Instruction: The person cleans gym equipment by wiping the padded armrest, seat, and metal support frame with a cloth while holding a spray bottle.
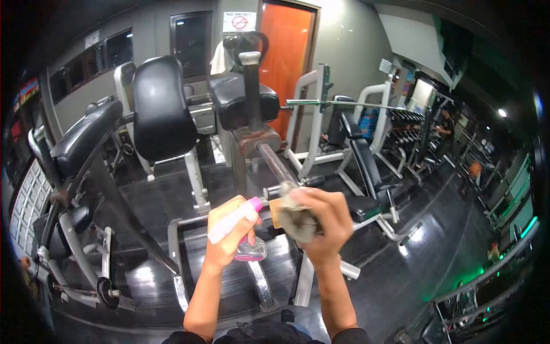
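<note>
My left hand [226, 241] is wrapped round a spray bottle [250, 251] with a pink and white spray head and a little pink liquid in its clear base. Its pink nozzle points right, toward my other hand. Bunched in my right hand [331, 221] is a greyish cloth [299, 222], smeared by motion. Both hands are raised in front of a gym machine, close to the lower end of its worn metal bar [274, 161]. Above that bar is the machine's black pad [243, 100]. A tan patch shows between the cloth and the bottle, partly hidden.
A black padded seat back [162, 109] stands behind to the left, beside a long padded arm [86, 137]. To the right are an adjustable bench [362, 155] and a rack with a barbell [355, 104]. Dumbbells [404, 129] line a far rack, near a person [446, 129].
</note>
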`<act>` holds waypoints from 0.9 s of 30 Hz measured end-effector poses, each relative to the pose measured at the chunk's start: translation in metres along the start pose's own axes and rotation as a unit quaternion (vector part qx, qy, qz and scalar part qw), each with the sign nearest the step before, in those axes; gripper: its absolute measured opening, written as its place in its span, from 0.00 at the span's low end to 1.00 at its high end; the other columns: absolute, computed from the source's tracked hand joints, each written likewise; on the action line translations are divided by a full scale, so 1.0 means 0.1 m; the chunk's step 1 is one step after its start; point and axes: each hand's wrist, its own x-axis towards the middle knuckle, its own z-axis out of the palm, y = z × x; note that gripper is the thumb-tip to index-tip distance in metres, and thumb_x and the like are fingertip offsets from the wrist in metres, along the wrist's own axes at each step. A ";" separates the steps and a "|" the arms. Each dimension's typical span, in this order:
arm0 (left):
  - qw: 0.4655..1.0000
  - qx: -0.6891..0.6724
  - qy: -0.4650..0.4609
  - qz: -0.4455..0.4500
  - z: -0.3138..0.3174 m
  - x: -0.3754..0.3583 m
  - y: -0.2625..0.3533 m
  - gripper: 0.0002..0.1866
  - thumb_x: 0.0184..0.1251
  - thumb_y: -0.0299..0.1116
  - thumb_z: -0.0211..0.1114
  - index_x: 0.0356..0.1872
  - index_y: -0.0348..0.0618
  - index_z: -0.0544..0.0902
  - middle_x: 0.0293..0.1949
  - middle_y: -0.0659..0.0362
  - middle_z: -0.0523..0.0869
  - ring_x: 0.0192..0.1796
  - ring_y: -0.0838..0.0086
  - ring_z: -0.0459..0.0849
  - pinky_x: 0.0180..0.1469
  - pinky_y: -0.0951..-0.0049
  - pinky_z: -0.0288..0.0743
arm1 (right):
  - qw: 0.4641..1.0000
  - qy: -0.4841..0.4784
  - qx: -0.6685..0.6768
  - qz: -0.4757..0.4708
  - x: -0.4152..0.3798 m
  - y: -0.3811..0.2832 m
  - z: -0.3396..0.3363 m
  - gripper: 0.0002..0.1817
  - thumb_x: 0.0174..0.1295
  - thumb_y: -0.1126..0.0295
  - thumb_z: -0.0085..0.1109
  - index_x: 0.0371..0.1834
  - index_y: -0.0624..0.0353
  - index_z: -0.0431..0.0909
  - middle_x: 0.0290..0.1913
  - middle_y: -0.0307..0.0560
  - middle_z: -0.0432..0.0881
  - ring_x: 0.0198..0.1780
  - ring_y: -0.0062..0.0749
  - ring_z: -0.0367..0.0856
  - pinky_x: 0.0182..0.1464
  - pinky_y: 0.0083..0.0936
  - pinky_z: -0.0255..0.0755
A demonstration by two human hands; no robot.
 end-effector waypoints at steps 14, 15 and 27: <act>0.997 -0.039 -0.066 -0.011 -0.02 0.03 -0.12 0.18 0.71 0.39 0.64 0.32 0.30 0.82 0.31 0.54 0.83 0.21 0.75 0.80 0.24 0.77 0.70 | 0.993 0.074 -0.037 0.088 -0.26 0.13 -0.30 0.16 0.50 0.74 0.78 0.44 0.59 0.87 0.44 0.48 0.86 0.44 0.38 0.86 0.47 0.29 0.79; 0.997 -0.040 -0.066 -0.011 -0.01 0.03 -0.13 0.18 0.71 0.39 0.64 0.32 0.30 0.82 0.31 0.54 0.83 0.21 0.75 0.80 0.24 0.77 0.70 | 0.987 0.087 -0.009 0.137 -0.21 0.15 -0.29 0.15 0.53 0.76 0.76 0.45 0.63 0.86 0.44 0.50 0.86 0.44 0.37 0.86 0.47 0.28 0.78; 0.991 -0.085 -0.096 -0.045 0.12 0.06 -0.10 0.17 0.69 0.38 0.66 0.37 0.28 0.83 0.32 0.55 0.84 0.23 0.77 0.81 0.26 0.77 0.73 | 0.849 0.088 0.282 0.439 -0.48 -0.12 -0.08 0.12 0.67 0.65 0.67 0.45 0.63 0.83 0.31 0.41 0.84 0.23 0.22 0.79 0.23 0.20 0.71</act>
